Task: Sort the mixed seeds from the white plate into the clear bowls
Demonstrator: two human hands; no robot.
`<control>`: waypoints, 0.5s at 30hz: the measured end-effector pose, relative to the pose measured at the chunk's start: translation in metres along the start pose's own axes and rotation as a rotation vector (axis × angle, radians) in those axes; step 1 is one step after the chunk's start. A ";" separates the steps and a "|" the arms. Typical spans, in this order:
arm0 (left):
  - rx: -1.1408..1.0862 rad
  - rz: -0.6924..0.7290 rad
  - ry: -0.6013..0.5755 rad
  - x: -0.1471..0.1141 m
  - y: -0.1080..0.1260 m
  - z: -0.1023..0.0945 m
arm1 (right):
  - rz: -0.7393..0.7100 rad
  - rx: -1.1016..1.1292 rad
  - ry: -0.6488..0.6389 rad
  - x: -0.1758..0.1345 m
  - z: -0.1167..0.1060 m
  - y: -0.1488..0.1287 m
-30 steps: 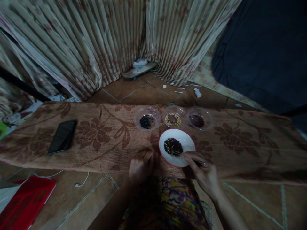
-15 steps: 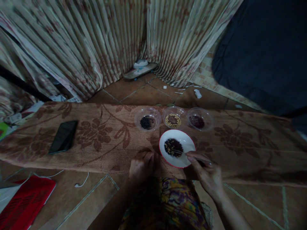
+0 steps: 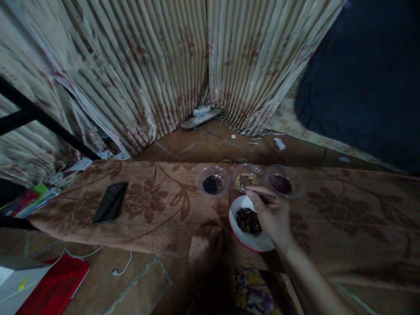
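Note:
My right hand (image 3: 272, 214) pinches slim metal tweezers (image 3: 241, 189), whose tips point left near the clear bowls. The tip's grip, if any, is too small to make out. Below that hand, partly covered by it, sits a white red-rimmed bowl (image 3: 238, 238) with a mix of dark and yellow beans (image 3: 248, 222). Behind stand three clear plastic bowls: the left one (image 3: 224, 175) has black beans (image 3: 212, 185), the middle one (image 3: 252, 168) yellow beans (image 3: 245, 178), the right one (image 3: 297, 186) dark red beans (image 3: 280, 183). My left hand (image 3: 205, 245) rests closed on the cloth, left of the white bowl.
A patterned brown cloth (image 3: 177, 232) covers the long narrow table. On its left lies a black phone (image 3: 110, 202). Beyond are striped curtains (image 3: 164, 65) and a skateboard (image 3: 201, 118) on the tiled floor. A red bag-like item (image 3: 54, 286) and white cable (image 3: 123, 267) lie below left.
My right hand has lifted the tweezers out of the white bowl's beans and moved them forward to the clear bowls. The left hand stays resting; the whole view has shifted.

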State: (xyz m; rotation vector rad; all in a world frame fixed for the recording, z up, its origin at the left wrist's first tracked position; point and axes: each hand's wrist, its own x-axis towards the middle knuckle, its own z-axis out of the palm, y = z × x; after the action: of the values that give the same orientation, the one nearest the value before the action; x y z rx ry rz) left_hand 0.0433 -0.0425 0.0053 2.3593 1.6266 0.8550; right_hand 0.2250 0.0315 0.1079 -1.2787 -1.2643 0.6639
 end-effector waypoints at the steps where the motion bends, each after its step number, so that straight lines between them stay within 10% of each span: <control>1: -0.003 0.001 -0.005 0.000 0.000 0.000 | 0.009 -0.018 0.025 -0.005 -0.008 0.002; 9: -0.012 -0.018 -0.043 0.001 -0.001 -0.001 | 0.233 -0.154 0.148 -0.055 -0.086 0.037; 15: 0.000 -0.015 -0.043 0.001 -0.001 -0.003 | 0.144 -0.242 -0.013 -0.077 -0.092 0.045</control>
State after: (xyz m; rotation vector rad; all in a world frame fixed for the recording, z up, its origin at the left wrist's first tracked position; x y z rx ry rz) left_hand 0.0415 -0.0418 0.0075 2.3459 1.6252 0.7953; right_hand 0.3025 -0.0578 0.0587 -1.5778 -1.3015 0.6351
